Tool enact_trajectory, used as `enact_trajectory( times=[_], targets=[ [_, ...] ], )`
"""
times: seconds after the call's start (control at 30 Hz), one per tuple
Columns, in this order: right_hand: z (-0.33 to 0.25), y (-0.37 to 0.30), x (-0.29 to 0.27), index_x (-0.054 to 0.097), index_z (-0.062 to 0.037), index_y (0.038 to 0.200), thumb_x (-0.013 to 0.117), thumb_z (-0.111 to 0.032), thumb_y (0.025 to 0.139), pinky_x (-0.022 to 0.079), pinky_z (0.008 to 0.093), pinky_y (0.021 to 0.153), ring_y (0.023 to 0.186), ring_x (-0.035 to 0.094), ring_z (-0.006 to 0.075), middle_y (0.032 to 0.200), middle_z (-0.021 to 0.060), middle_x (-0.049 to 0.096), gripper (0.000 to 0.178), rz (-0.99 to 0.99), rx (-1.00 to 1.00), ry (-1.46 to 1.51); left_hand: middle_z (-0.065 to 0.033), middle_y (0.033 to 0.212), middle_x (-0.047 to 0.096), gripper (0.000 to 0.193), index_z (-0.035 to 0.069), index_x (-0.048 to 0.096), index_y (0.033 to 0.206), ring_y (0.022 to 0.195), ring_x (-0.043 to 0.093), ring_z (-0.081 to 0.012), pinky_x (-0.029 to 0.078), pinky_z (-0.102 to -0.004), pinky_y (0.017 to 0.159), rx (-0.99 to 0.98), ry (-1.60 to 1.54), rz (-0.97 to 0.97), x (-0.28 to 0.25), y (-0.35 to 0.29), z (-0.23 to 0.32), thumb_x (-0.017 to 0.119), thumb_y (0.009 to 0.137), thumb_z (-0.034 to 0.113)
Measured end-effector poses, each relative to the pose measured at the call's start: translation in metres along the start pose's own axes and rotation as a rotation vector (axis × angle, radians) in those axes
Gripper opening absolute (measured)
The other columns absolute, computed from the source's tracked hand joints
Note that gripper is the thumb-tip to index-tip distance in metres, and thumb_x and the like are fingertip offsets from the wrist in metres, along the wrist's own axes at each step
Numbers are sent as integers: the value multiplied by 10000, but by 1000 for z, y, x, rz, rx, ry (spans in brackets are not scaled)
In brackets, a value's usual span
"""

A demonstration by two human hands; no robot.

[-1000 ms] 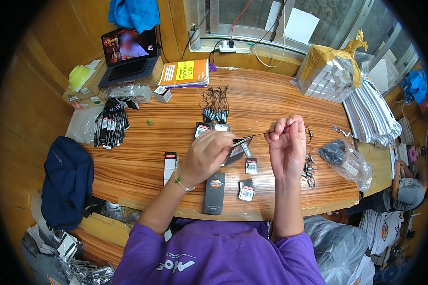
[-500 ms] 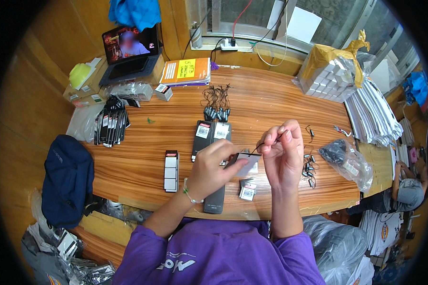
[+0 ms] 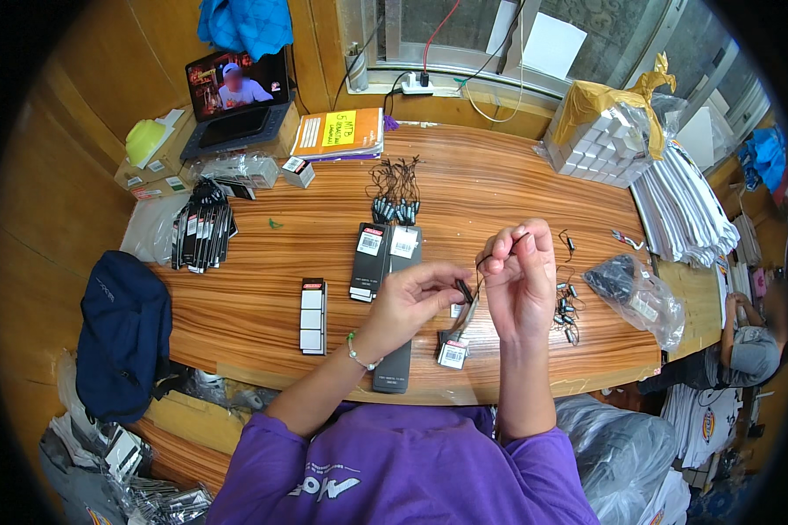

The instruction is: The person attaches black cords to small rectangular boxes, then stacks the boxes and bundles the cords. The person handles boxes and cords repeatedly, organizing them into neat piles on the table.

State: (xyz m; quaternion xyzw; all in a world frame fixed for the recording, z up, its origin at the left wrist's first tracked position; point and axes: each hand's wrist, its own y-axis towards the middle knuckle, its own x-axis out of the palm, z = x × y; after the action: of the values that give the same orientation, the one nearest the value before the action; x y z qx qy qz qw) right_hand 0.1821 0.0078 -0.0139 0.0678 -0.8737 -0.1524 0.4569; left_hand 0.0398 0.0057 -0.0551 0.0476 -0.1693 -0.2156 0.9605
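Note:
My right hand [image 3: 524,284] is raised over the table's front middle, its thumb and forefinger pinching a thin black string [image 3: 484,260]. Beside it, my left hand [image 3: 404,304] grips the string's small black plastic toggle [image 3: 464,290] between thumb and fingertips. A hang tag [image 3: 470,317], seen nearly edge-on, hangs just below the toggle. Under it lies a small pile of tags with white labels [image 3: 453,353]. Long dark tags [image 3: 370,262] lie beyond my left hand, which partly covers others. Several strings with toggles [image 3: 396,210] are bunched farther back, and more loose ones [image 3: 569,315] lie right of my right hand.
A white-labelled tag stack [image 3: 313,317] and a fanned tag pile [image 3: 203,229] lie left. A clear bag [image 3: 643,302], folded white stacks [image 3: 685,210] and wrapped small boxes [image 3: 600,149] line the right. A laptop [image 3: 241,96] stands back left. Another person [image 3: 753,354] is at far right.
My left hand has shifted from the tag's flat face to the black toggle. The tag has turned from face-up to nearly edge-on and hangs lower. My right hand keeps its pinch.

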Motion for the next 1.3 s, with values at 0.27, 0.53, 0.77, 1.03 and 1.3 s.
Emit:
enact_trajectory(
  times=[0.27, 0.53, 0.77, 1.03, 1.3],
  targets=[
    [-15, -4, -2, 552, 11, 916, 545, -13, 830, 448, 233, 625, 681, 551, 126, 736, 75, 579, 90, -23, 39, -506, -69, 866, 614, 188, -34, 610, 933, 772, 589, -104, 484, -207, 694, 134, 218, 126, -13, 5, 25, 603, 753, -87],
    [-14, -10, 7, 510, 18, 953, 579, 32, 784, 432, 199, 689, 753, 559, 74, 799, 26, 569, 182, -99, 113, -816, -56, 832, 620, 149, 2, 652, 891, 743, 576, -97, 467, -209, 655, 198, 280, 196, -15, 7, 48, 659, 742, 7],
    [-15, -10, 8, 506, 14, 956, 583, 22, 779, 423, 197, 694, 750, 557, 72, 782, 22, 565, 194, -79, 100, -833, -52, 760, 588, 76, -23, 623, 813, 677, 532, -108, 414, -216, 591, 281, 497, 144, -22, 9, 53, 623, 778, 45],
    [-14, -10, 8, 497, 9, 969, 580, 20, 777, 406, 203, 664, 718, 536, 67, 757, 27, 572, 210, -131, 86, -910, -56, 693, 551, 93, -13, 615, 775, 614, 496, -129, 394, -234, 558, 346, 649, 138, -19, 7, 56, 631, 774, 78],
    [-10, -9, 5, 479, 0, 986, 572, 29, 774, 404, 204, 650, 700, 524, 68, 733, 22, 556, 233, -200, 117, -932, -40, 700, 486, 94, -11, 622, 769, 597, 460, -114, 376, -235, 534, 283, 700, 98, -17, 6, 60, 637, 765, 81]
  ],
)
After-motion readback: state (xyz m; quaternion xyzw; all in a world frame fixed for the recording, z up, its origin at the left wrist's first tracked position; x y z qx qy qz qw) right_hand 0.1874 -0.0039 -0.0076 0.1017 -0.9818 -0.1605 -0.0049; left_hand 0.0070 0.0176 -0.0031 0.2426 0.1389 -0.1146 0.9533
